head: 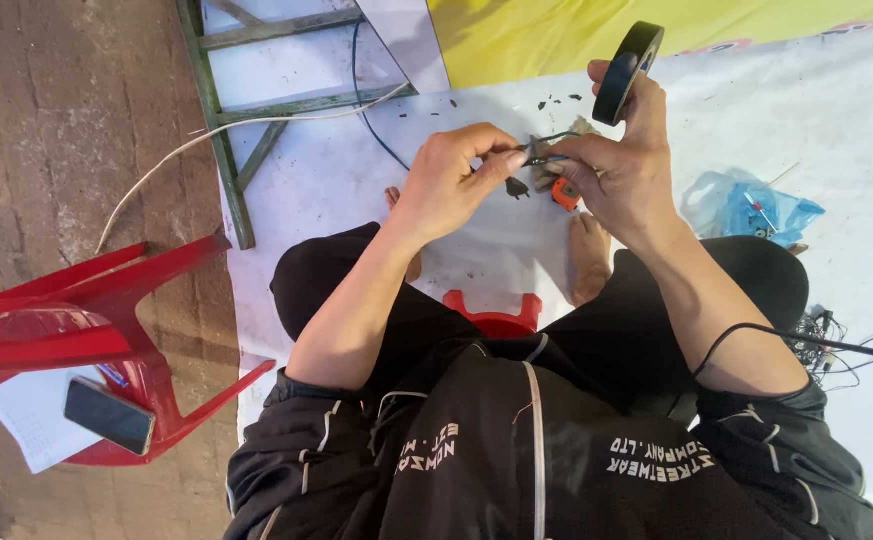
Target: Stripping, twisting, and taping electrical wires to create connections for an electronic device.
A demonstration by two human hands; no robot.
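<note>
Thin dark wire (547, 148) – pinched between left hand (452, 185) and right hand (617, 175), black tape roll (628, 72) on right finger.

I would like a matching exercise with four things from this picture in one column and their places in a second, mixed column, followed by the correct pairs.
Things:
1. black roll of tape
2. dark smartphone
3. blue plastic bag
4. thin dark wire

Places:
A. lying on a white paper on the red plastic chair
B. pinched between the fingers of the left hand and the right hand
C. hanging on a raised finger of the right hand
D. on the white sheet, beside the right forearm

Pairs: 1-C, 2-A, 3-D, 4-B
</note>
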